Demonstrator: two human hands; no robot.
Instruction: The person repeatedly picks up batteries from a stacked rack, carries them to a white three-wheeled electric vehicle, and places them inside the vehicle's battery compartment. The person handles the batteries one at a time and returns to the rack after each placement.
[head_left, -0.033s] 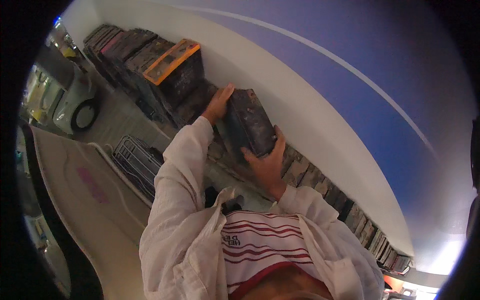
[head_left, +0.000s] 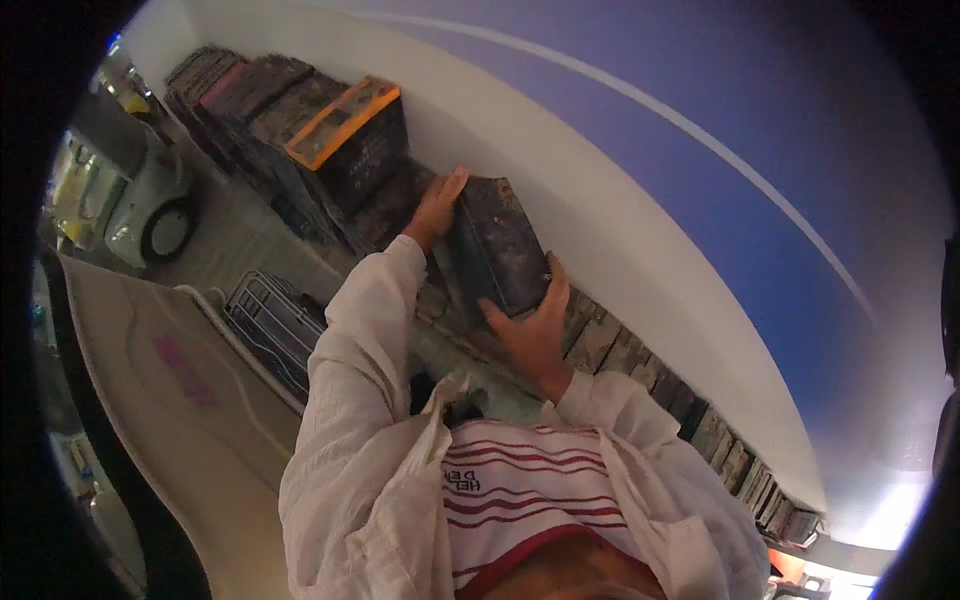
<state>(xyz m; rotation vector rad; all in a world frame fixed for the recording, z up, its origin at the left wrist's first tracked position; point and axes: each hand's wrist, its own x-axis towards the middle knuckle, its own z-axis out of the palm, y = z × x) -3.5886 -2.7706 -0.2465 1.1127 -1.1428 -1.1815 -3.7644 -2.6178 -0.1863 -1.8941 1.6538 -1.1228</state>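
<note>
Between my two hands is a worn black car battery (head_left: 503, 245), tilted, close to the wall. My left hand (head_left: 437, 208) grips its far left end, fingers laid over the edge. At the near right end, my right hand (head_left: 537, 330) clasps the battery with the thumb on the front side and the fingers along the wall side. A long row of dusty batteries (head_left: 615, 350) runs below and to the right of it. Just left of my left hand, a larger black battery with an orange top rim (head_left: 345, 125) stands on the stacked dark batteries (head_left: 280, 105).
The white and blue wall (head_left: 640, 190) rises right behind the row. On my left are a beige panel (head_left: 160, 370) with a pink mark and a metal wire rack (head_left: 270, 315). Farther left, a vehicle with a dark wheel (head_left: 168, 232) stands on the floor.
</note>
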